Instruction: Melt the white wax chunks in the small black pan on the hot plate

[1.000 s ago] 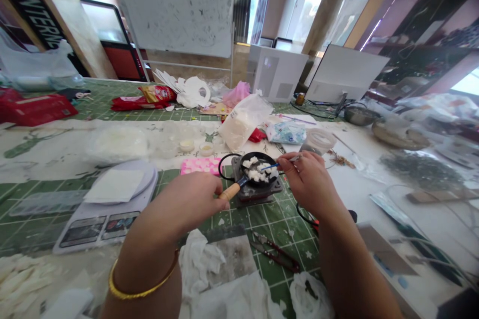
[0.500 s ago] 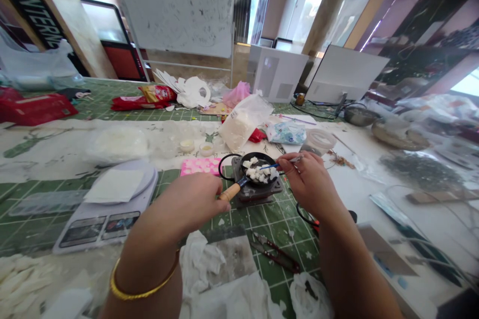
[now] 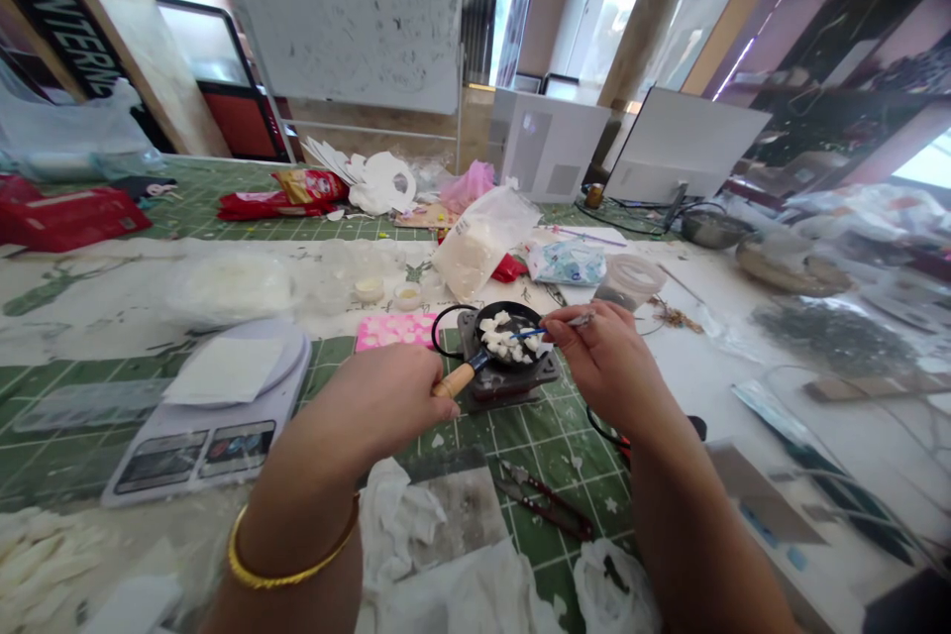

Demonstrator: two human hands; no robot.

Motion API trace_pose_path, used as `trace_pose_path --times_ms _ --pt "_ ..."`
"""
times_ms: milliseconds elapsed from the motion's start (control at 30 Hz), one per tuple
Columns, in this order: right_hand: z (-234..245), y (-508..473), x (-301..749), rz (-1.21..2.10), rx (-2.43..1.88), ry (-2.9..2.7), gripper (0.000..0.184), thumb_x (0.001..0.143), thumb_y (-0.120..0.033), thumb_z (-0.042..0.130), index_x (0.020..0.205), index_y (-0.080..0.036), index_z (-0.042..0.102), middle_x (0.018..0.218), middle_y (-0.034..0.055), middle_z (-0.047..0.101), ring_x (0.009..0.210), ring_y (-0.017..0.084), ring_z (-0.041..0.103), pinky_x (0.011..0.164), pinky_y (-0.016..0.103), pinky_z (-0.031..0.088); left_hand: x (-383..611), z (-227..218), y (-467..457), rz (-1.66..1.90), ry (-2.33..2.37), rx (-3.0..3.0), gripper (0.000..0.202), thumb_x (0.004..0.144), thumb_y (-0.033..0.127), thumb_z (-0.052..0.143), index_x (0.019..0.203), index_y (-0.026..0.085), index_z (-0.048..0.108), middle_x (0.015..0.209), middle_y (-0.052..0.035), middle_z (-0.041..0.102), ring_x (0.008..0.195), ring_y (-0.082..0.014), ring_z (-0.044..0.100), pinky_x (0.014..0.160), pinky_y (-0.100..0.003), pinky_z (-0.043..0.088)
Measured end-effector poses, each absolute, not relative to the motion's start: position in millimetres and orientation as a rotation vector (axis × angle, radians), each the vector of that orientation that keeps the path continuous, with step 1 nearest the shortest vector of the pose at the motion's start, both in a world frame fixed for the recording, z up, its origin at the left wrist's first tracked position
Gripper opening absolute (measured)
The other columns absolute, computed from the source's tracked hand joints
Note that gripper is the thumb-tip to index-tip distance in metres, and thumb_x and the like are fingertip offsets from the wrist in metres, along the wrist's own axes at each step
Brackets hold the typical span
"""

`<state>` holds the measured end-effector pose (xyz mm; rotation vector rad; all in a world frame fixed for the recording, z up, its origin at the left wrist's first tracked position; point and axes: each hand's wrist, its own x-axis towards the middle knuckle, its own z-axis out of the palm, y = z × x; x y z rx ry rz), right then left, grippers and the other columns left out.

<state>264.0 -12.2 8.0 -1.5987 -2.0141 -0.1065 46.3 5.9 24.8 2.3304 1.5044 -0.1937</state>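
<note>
My left hand (image 3: 397, 391) is closed round the wooden handle of a small black frying pan (image 3: 507, 309). The pan rests on a small dark hot plate (image 3: 512, 383). White chunks (image 3: 493, 339) lie in the pan, with some of the dark bottom showing between them. My right hand (image 3: 601, 352) pinches a thin stick (image 3: 531, 331), blue toward its lower end, whose tip is down among the chunks. What the tip looks like is hidden by them.
A pink mould (image 3: 397, 330) lies left of the pan, and a white kitchen scale (image 3: 215, 416) farther left. Behind stands a bag of white material (image 3: 482, 243). Thread snips (image 3: 546, 505) and crumpled white tissue (image 3: 405, 515) lie in front. A cable loops beside the hot plate.
The white chunks have shifted in the pan, baring more of its dark bottom. My right hand and the stick have moved slightly left. My left hand keeps its hold on the handle.
</note>
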Motion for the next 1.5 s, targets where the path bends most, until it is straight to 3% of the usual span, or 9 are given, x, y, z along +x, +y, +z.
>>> trace_pose_path --times_ms 200,667,800,967,1100,1267,1400,1500 --pt "8.6 -13.6 264.5 -0.13 -1.628 -2.02 0.025 0.085 -0.029 0.039 0.074 -0.02 0.06 0.088 0.0019 0.065 0.083 0.018 0.053 0.089 0.037 0.028 46.0 24.0 6.3 -0.181 1.507 2.331 0.029 0.068 0.046 0.046 0.061 0.021 0.059 0.059 -0.0002 0.059 0.049 -0.0127 0.049 0.043 -0.024 0.026" --pt "9.4 -14.6 263.9 -0.065 -1.602 -2.051 0.025 0.086 -0.029 0.036 0.086 -0.02 0.06 0.084 0.0018 0.065 0.084 0.016 0.053 0.092 0.036 0.026 46.0 24.2 7.3 -0.173 1.534 2.312 0.03 0.067 0.049 0.046 0.061 0.022 0.059 0.059 0.0005 0.059 0.05 -0.013 0.049 0.043 -0.024 0.027" --pt "10.2 -15.5 265.2 -0.072 -1.616 -2.05 0.026 0.086 -0.029 0.036 0.077 -0.02 0.059 0.089 0.0013 0.064 0.084 0.015 0.053 0.09 0.034 0.029 45.6 23.0 7.5 -0.169 1.507 2.319 0.031 0.068 0.049 0.045 0.061 0.022 0.059 0.059 0.0004 0.059 0.049 -0.0128 0.05 0.043 -0.024 0.026" --pt "11.1 -15.1 265.0 -0.035 -1.608 -2.068 0.026 0.086 -0.029 0.035 0.085 -0.02 0.059 0.085 0.0021 0.065 0.083 0.016 0.053 0.09 0.035 0.028 45.8 24.7 5.8 -0.154 1.507 2.327 0.032 0.068 0.049 0.045 0.062 0.021 0.059 0.06 -0.0006 0.059 0.049 -0.0132 0.05 0.043 -0.023 0.026" --pt "11.8 -16.0 265.7 -0.06 -1.6 -2.063 0.027 0.086 -0.029 0.036 0.078 -0.02 0.06 0.086 0.0026 0.064 0.082 0.016 0.053 0.087 0.034 0.031 46.8 26.0 5.7 -0.185 1.506 2.319 0.033 0.068 0.049 0.045 0.062 0.02 0.06 0.061 -0.0015 0.06 0.05 -0.0127 0.05 0.043 -0.023 0.026" --pt "11.5 -16.4 264.8 -0.04 -1.62 -2.062 0.026 0.086 -0.029 0.035 0.087 -0.019 0.06 0.085 0.0028 0.064 0.083 0.017 0.052 0.088 0.035 0.029 46.7 24.6 6.4 -0.182 1.506 2.327 0.034 0.068 0.051 0.045 0.065 0.021 0.061 0.064 -0.0021 0.061 0.053 -0.0144 0.052 0.045 -0.024 0.028" --pt "11.5 -16.6 264.4 -0.054 -1.63 -2.059 0.028 0.086 -0.03 0.035 0.079 -0.019 0.06 0.09 0.0023 0.064 0.084 0.016 0.051 0.088 0.034 0.03 46.5 24.0 6.7 -0.185 1.488 2.323 0.034 0.068 0.051 0.044 0.064 0.022 0.06 0.064 -0.0015 0.061 0.052 -0.0144 0.051 0.045 -0.024 0.028" --pt "10.2 -15.0 262.7 -0.016 -1.604 -2.078 0.027 0.086 -0.029 0.035 0.084 -0.018 0.06 0.088 0.0026 0.064 0.084 0.016 0.052 0.088 0.034 0.03 46.6 24.3 6.9 -0.178 1.505 2.313 0.034 0.067 0.051 0.045 0.065 0.021 0.06 0.064 -0.0017 0.061 0.052 -0.0139 0.05 0.045 -0.024 0.027"
